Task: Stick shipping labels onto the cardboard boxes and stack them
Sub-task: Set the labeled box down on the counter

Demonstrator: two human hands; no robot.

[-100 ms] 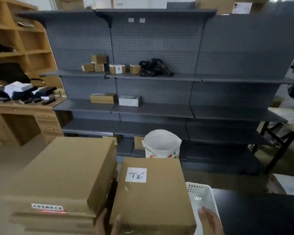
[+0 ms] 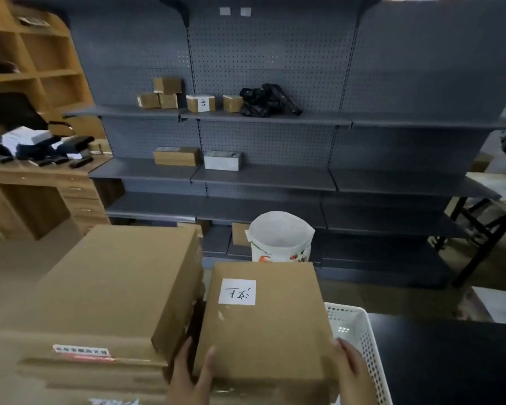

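Presently both hands grip one cardboard box [image 2: 263,331] at its near corners: the left hand [image 2: 192,378] has its thumb curled onto the top face, and the right hand [image 2: 352,372] clasps the right edge. A white label [image 2: 237,291] with handwritten marks sits on the far part of its top. Just left stands a stack of larger boxes [image 2: 105,290]; a white perforated basket [image 2: 358,343] sits just right, grey shelving [image 2: 263,176] beyond.

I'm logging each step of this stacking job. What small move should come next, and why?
Probably lift the labelled box leftward onto the stack: both hands, left and right, grip its near corners, its label is on, and the stack sits alongside.
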